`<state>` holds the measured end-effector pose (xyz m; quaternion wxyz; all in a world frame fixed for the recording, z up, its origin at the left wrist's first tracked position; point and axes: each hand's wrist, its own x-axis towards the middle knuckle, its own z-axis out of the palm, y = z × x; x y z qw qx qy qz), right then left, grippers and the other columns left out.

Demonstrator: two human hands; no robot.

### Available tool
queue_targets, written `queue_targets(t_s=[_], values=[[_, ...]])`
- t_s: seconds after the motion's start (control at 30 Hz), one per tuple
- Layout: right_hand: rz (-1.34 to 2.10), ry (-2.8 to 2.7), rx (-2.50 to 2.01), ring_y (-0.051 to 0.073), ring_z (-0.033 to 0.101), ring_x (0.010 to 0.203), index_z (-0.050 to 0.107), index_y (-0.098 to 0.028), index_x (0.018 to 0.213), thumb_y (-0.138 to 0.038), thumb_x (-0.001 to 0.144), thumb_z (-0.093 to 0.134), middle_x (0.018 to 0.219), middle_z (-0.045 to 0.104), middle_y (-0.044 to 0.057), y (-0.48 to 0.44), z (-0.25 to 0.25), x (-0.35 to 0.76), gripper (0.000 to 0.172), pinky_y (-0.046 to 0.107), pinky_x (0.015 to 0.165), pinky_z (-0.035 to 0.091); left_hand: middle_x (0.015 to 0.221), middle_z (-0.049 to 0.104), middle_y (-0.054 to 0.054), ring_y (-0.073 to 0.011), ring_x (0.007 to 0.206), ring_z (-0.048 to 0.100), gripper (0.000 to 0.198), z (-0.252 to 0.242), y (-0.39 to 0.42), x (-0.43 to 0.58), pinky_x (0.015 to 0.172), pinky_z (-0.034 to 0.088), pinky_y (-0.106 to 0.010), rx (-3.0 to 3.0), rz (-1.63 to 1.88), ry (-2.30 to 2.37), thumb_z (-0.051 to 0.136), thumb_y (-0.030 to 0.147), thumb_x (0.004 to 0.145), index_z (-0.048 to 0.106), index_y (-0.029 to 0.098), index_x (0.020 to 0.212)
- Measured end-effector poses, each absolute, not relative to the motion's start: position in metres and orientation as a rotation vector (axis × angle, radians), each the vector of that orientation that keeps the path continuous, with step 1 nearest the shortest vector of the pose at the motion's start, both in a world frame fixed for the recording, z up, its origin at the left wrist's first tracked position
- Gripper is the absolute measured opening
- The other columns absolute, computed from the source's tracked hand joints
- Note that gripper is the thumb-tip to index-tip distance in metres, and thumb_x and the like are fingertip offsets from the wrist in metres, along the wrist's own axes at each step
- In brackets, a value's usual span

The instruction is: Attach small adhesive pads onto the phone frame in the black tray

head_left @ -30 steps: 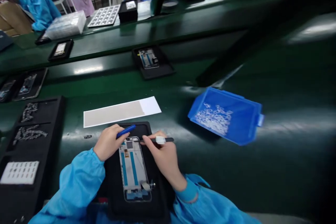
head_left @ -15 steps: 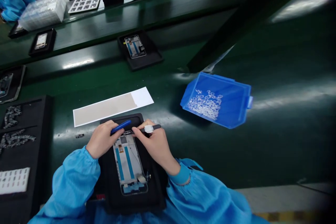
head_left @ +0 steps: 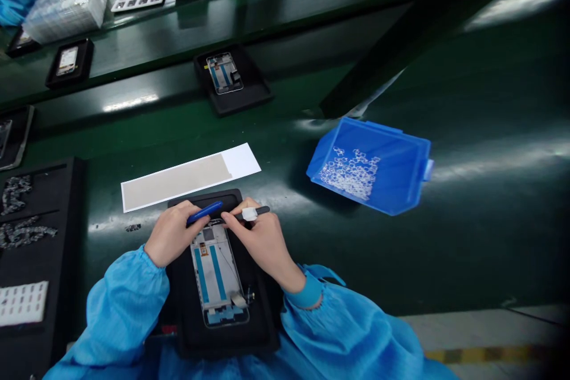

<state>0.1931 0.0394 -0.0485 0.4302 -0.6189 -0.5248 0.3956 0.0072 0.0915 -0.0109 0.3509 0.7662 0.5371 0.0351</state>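
Pinching a slim blue plastic tool (head_left: 203, 212) in the left hand (head_left: 171, 240), fingers closed round it, just above the top edge of a silver phone frame with two blue strips (head_left: 218, 276). Gripping a thin dark stylus with a white band (head_left: 252, 212) in the right hand (head_left: 265, 246), tip hidden behind the fingers, possibly touching the frame. Frame lying flat in a black foam tray (head_left: 262, 332) on the green surface (head_left: 312, 249), tray corners partly under blue sleeves. Off to the right, a blue plastic bin (head_left: 403, 178) of tiny clear parts, too small to make out.

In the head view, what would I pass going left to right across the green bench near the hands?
Black parts tray → left hand holding a blue tool → right hand holding a dark tool → blue bin.
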Motion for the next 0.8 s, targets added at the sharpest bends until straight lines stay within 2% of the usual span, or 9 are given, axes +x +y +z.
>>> queue_targets(t_s=[0.37, 0.6, 0.8], values=[[0.971, -1.334, -1.569, 0.018, 0.059, 0.058, 0.063, -0.021, 0.072, -0.042, 0.088, 0.062, 0.066, 0.064, 0.001, 0.041, -0.047, 0.194, 0.027, 0.029, 0.055, 0.041, 0.09, 0.063, -0.001, -0.0202, 0.085, 0.062, 0.012, -0.008, 0.087, 0.016, 0.07, 0.039, -0.031, 2.02, 0.014, 1.474, 0.062, 0.027, 0.095, 0.069, 0.019, 0.098], [0.904, -1.389, -1.533, 0.015, 0.057, 0.056, 0.06, -0.02, 0.072, -0.038, 0.089, 0.061, 0.062, 0.06, -0.001, 0.038, -0.045, 0.194, 0.025, 0.028, 0.054, 0.04, 0.091, 0.06, 0.0, -0.0197, 0.084, 0.062, 0.008, -0.009, 0.084, 0.02, 0.066, 0.036, -0.031, 2.127, -0.073, 1.511, 0.059, 0.025, 0.096, 0.066, 0.021, 0.096], [0.903, -1.356, -1.475, 0.015, 0.06, 0.059, 0.061, -0.02, 0.072, -0.035, 0.091, 0.062, 0.066, 0.062, 0.0, 0.035, -0.048, 0.195, 0.025, 0.027, 0.057, 0.042, 0.092, 0.06, 0.001, -0.0195, 0.084, 0.063, 0.007, -0.008, 0.085, 0.02, 0.066, 0.037, -0.031, 2.139, -0.122, 1.507, 0.058, 0.025, 0.097, 0.065, 0.022, 0.096]])
